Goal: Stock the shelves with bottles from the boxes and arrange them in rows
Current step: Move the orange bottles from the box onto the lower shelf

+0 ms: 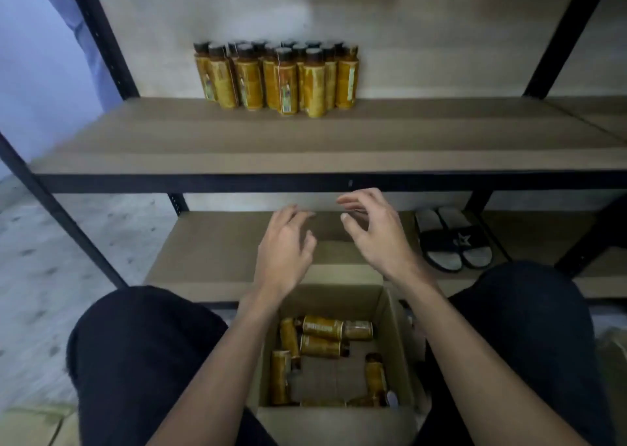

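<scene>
Several amber bottles with dark caps stand in close rows at the back of the upper shelf. Between my knees an open cardboard box holds several more of these bottles lying on their sides. My left hand and my right hand hover empty above the box's far edge, just below the upper shelf's front rail, fingers loosely curved and spread. Neither touches a bottle.
A pair of black and grey slides lies on the lower shelf to the right. Black metal uprights frame the rack. Another carton corner shows at bottom left. A person's leg stands beyond the rack, upper left.
</scene>
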